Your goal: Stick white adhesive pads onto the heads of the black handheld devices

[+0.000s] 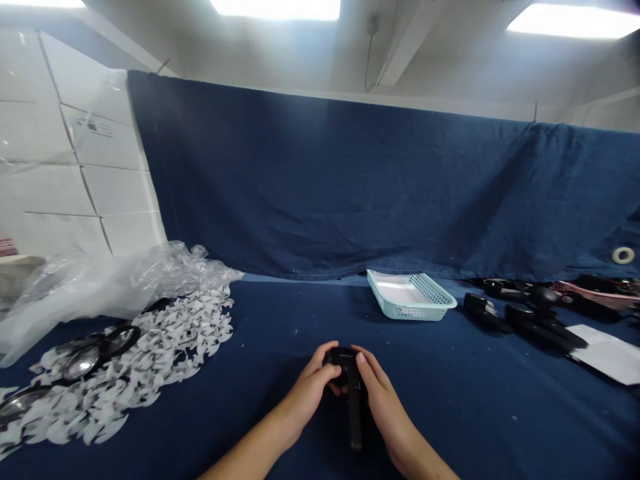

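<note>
Between my two hands is a black handled device, with a wide head at the far end and a straight handle pointing back toward me. My left hand grips the left side of the head, thumb on top and fingertips curled beneath. On the right side, my right hand holds the same head with its thumb along the upper edge. The underside of the device is hidden, and its exact kind is not clear. Both hands are just above or on the dark blue cloth covering the table.
Many grey-white curved pieces lie heaped at left with black-rimmed round lenses. Behind them are clear plastic wrap and white boxes. A pale-green basket stands ahead; black devices and white paper lie right.
</note>
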`<state>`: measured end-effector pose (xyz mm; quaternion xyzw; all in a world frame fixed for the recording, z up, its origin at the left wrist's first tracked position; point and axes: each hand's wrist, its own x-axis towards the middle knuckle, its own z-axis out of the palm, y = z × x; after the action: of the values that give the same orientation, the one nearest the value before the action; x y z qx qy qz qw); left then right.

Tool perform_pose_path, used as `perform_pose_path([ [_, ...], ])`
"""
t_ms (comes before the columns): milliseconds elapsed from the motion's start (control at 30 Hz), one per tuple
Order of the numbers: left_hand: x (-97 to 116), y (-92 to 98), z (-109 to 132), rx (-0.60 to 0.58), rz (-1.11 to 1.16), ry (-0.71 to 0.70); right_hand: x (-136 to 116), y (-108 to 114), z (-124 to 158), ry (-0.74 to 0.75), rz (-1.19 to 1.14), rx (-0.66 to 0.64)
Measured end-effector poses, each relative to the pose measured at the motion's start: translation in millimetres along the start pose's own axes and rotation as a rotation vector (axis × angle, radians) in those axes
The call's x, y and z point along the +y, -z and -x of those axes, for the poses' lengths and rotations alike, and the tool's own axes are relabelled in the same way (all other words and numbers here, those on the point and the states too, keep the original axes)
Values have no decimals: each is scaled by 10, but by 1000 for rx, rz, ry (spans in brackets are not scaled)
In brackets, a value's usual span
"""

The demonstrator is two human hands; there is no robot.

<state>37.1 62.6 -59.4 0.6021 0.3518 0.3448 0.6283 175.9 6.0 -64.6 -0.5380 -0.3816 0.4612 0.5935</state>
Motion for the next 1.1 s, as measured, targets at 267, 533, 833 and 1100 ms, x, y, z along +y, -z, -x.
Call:
perform_pose_path([
  [267, -122, -9, -27, -47, -18, -69, 92, 27, -39, 8, 12, -12],
  [533, -134, 24, -21, -93, -32, -67, 53, 30, -15, -7, 37, -11],
  [833, -63, 31, 21, -149, -71, -71, 44, 20, -45, -24, 30, 2],
  [1100, -49, 56, 28, -246, -63, -39, 53, 13, -63, -47, -8, 15],
])
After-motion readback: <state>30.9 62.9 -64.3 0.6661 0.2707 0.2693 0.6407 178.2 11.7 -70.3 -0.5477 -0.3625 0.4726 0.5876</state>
